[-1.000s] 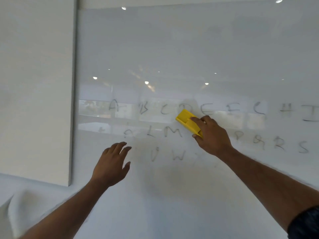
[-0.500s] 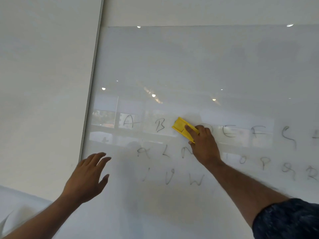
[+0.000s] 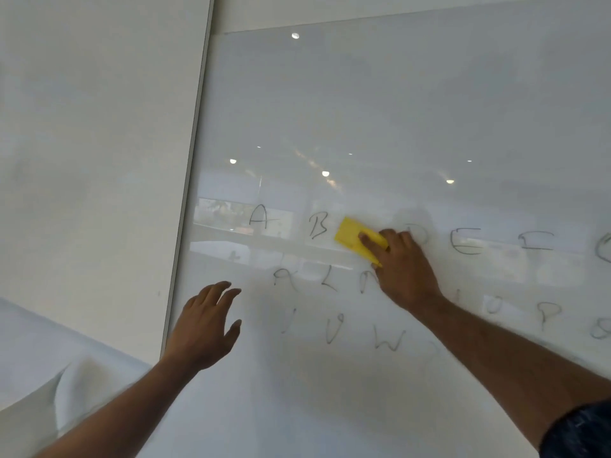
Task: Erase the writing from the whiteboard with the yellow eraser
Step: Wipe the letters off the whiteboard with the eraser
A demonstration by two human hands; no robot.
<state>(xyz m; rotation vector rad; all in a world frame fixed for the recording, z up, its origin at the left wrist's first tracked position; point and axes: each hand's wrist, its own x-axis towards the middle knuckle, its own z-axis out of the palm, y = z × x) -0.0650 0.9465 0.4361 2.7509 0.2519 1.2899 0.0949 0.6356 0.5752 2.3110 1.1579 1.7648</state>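
A glossy whiteboard (image 3: pixel 396 110) fills most of the view, with three rows of faint black letters. The top row reads A (image 3: pixel 261 218), B (image 3: pixel 318 226), then D, E, F further right. My right hand (image 3: pixel 405 271) presses the yellow eraser (image 3: pixel 352 237) flat on the board just right of the B, where a C stood. The hand hides part of the D and part of the middle-row writing. My left hand (image 3: pixel 206 325) hovers with spread fingers near the board's lower left, holding nothing; whether it touches the surface is unclear.
The board's metal left edge (image 3: pixel 190 180) runs steeply down the frame, with a plain white wall (image 3: pixel 92 143) to its left. More letters (image 3: pixel 545 312) continue along the lower rows to the right. Ceiling lights reflect in the board.
The eraser has slid left along the top row, from the D to the spot beside the B. The view has shifted so the board sits further right. My left hand stays spread.
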